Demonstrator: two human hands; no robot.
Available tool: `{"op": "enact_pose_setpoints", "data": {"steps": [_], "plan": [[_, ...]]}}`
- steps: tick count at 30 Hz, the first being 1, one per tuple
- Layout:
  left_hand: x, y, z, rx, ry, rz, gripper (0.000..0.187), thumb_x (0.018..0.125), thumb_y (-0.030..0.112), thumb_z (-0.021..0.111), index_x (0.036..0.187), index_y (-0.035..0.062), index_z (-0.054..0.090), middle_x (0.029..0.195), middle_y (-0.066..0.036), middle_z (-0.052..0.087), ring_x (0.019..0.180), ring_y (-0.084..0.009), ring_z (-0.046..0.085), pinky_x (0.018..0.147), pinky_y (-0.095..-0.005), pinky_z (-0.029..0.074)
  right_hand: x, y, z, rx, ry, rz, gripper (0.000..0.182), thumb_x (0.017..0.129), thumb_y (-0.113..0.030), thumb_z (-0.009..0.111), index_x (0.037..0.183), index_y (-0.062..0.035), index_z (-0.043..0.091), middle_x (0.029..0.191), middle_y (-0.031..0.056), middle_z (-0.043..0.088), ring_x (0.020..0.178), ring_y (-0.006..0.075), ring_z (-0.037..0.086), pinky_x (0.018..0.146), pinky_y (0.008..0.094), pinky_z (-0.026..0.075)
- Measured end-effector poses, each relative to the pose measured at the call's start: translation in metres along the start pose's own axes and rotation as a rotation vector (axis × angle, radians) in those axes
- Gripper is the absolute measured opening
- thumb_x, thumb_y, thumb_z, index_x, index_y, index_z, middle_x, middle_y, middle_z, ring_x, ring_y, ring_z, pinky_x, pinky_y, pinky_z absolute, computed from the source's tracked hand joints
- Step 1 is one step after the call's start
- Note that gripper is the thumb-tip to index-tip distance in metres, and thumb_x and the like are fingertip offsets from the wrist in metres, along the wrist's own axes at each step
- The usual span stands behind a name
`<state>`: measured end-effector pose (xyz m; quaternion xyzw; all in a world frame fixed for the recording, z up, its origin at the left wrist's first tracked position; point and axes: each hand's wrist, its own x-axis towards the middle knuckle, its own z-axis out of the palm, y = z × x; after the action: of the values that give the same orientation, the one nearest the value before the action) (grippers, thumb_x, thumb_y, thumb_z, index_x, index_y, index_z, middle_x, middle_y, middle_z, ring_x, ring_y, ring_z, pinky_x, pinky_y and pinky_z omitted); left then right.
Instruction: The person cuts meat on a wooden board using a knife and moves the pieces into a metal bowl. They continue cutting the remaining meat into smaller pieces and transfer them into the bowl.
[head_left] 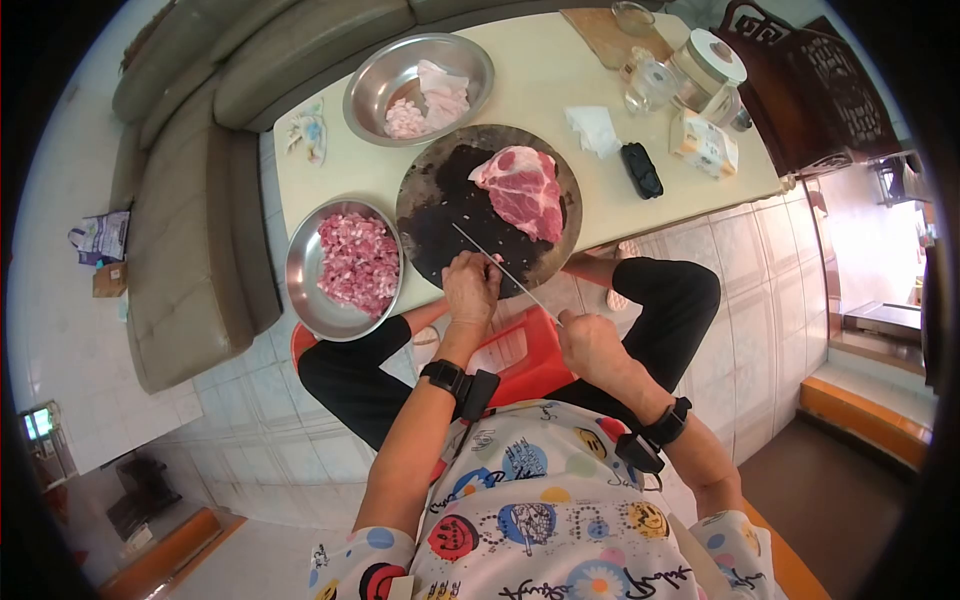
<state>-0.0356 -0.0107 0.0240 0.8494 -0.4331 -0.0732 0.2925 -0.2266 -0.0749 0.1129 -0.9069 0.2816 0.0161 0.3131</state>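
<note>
A grey sofa (180,220) lines the tiled room, its far end lost in the dark rim of the view; on the cream table (335,180) sits a round chopping board (425,190), its near edge partly covered by the left hand (471,290); that hand's fingers are bent down beside the blade, and whether they pinch anything I cannot tell, though a small pink scrap shows by the fingertips; the right hand (593,350) is clenched round the knife (490,257), hiding most of its handle; a large piece of meat (522,195) lies on the board's far right part; chopped meat (356,262) fills much of the near bowl (301,290); paler pieces lie in the far bowl (365,105), too small to identify.
</note>
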Motion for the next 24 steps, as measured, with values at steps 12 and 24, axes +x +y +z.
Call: {"op": "enact_pose_setpoints", "data": {"steps": [12,24], "plan": [[0.002,-0.013,-0.001,-0.001,0.047,0.126,0.010,0.068,0.010,0.065,0.075,0.0039,0.060,0.078,-0.012,0.057,0.078,-0.0307,0.056,0.067,-0.0418,0.041,0.076,-0.024,0.018,-0.009,0.050,-0.108,0.012,0.070,-0.003,0.052,0.078,0.0058,0.055,0.069,0.0247,0.060,0.065,0.0387,0.062,0.060,0.0449,0.051],[0.012,-0.020,-0.022,-0.202,0.035,0.105,0.017,0.074,0.000,0.062,0.091,0.0002,0.065,0.091,-0.013,0.063,0.082,-0.0299,0.061,0.073,-0.0359,0.049,0.043,-0.006,0.007,0.371,0.225,0.089,0.014,0.080,-0.008,0.053,0.079,0.0062,0.053,0.069,0.0281,0.055,0.068,0.0422,0.056,0.061,0.0454,0.043]]}}
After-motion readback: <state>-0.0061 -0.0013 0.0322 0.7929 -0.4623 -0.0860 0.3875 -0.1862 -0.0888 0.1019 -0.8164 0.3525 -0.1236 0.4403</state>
